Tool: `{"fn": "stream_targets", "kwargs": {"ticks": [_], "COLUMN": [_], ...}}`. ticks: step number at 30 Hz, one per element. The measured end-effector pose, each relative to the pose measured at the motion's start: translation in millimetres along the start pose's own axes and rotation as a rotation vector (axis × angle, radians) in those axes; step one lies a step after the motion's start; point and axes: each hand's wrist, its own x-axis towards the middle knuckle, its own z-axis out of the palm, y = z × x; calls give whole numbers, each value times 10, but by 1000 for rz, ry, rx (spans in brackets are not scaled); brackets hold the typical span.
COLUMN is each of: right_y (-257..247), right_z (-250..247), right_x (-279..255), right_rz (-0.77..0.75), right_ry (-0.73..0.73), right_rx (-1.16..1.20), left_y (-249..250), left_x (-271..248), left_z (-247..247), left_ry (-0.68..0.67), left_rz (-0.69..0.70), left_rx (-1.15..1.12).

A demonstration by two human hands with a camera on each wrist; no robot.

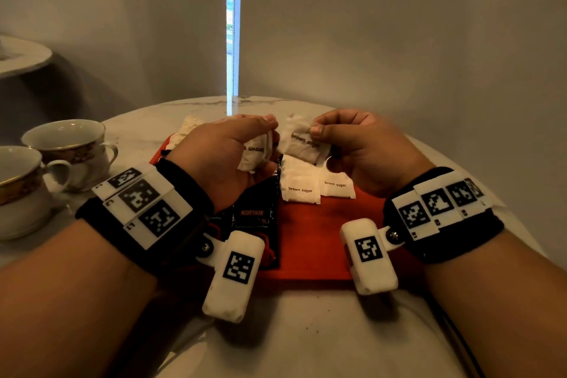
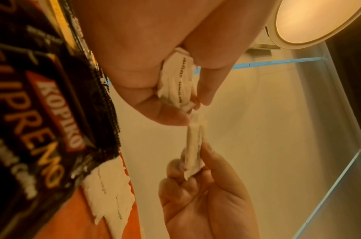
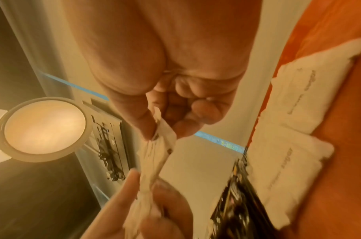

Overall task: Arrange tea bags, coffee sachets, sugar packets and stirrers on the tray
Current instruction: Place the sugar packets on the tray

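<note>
Above the red tray (image 1: 313, 242), my left hand (image 1: 268, 132) grips a small bunch of white brown-sugar packets (image 1: 254, 155) in its curled fingers. My right hand (image 1: 316, 129) pinches one sugar packet (image 1: 302, 144) by its edge between thumb and forefinger. In the left wrist view that pinched packet (image 2: 193, 153) reaches up to the bunch (image 2: 177, 80). Two more sugar packets (image 1: 299, 190) lie flat side by side on the tray. Black Kopiko coffee sachets (image 1: 254, 218) lie on the tray's left part, under my left wrist. No stirrers show.
Two gold-trimmed teacups (image 1: 67, 144) stand on the marble table (image 1: 306, 341) at the left. Crumpled whitish packets (image 1: 190, 129) lie beyond the tray's far left corner. The round table's edge curves close behind and to the right of the tray.
</note>
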Motion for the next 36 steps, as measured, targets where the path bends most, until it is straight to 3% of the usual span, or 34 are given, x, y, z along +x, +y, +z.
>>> {"fn": "stream_targets", "kwargs": {"ticks": [5,9,13,20,36], "right_y": [11,178,241,217,310], "right_z": [-356,-570,-574,-546,-558], "right_x": [87,94,63,55,93], "right_rz": [163,401,512,535,481], "right_ry": [145,82,92,90,88], "right_rx": [-13,-188,-177,-405,-448], "left_y": [31,28,27,27,59], "left_x": [-1,-9,-13,-7,-2], "left_z": [-12,-2,-1,-7,12], "left_ry": [17,31,48,35,67], "left_rz": [-21,-39,-46,-54,16], "left_rx": [-20,-12,-1,-2,-64]}}
